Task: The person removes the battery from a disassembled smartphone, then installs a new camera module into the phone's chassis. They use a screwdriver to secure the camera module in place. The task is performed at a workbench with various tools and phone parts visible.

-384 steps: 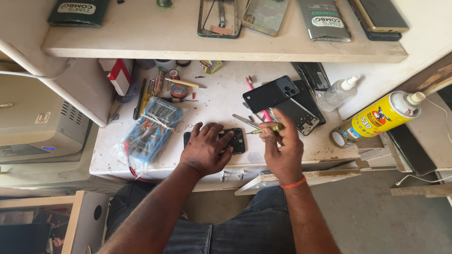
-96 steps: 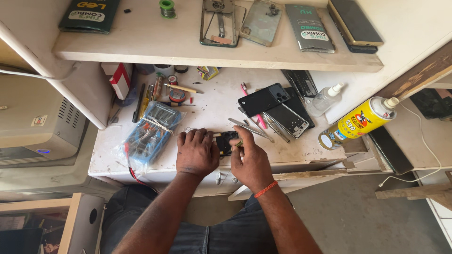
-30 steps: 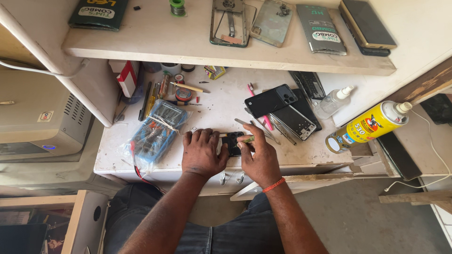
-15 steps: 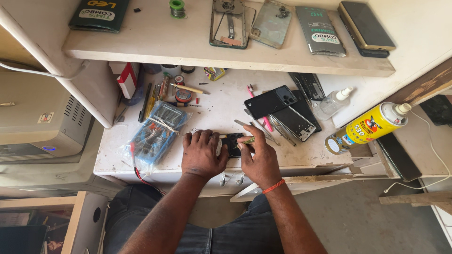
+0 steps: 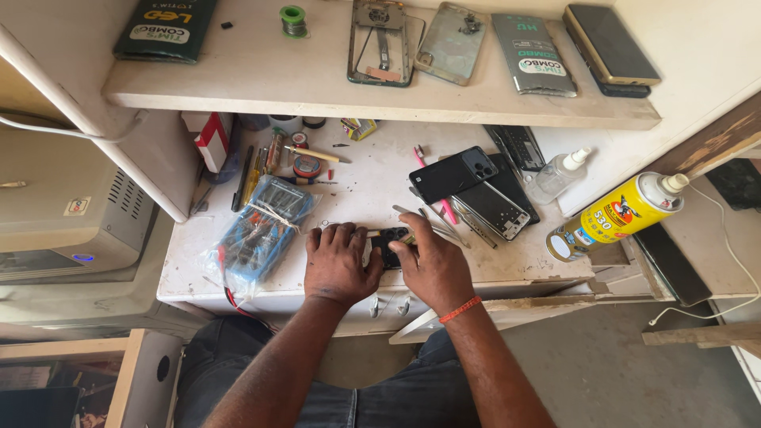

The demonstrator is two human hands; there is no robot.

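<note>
Small dark phone part (image 5: 388, 246) now lies pinned on the desk (image 5: 357, 182) between both hands (image 5: 341, 265) (image 5: 432, 265), the right one lowered and gripping a thin tool (image 5: 400, 235).

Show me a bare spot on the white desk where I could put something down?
Bare patch: mid-desk, between the tape rolls, the black phone and the hands. A smaller one lies along the front edge right of the right hand, below the stacked phones. Crowded: the back-left tools, the bagged multimeter beside the left hand.
</note>
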